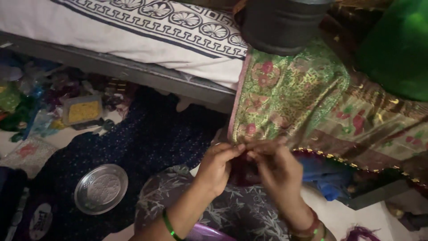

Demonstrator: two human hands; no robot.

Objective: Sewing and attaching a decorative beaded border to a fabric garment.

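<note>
The left hand [217, 166] and the right hand [276, 172] meet fingertip to fingertip near the middle of the view, both pinched shut on the lower edge of a green brocade cloth [290, 89] with pink flowers. What the fingertips pinch beyond the cloth itself is too small and dark to make out. The cloth hangs off the bed, its long axis running from the top of the view down towards the hands, with a pink border [235, 107] along its left side pointing straight at the left hand. Its right part spreads into brown and gold folds and is cut off by the frame. Under the hands lies a dark red patch, hard to tell apart from the shadow. Each wrist wears a green bangle [169, 227]. Further left, a round metal plate [100, 189] lies on a dark dotted fabric [151, 138] on the floor, and beyond it a small box of yellow bits [83, 110] sits among blurred clutter. Above, a white patterned sheet [133, 27] covers the bed.
</note>
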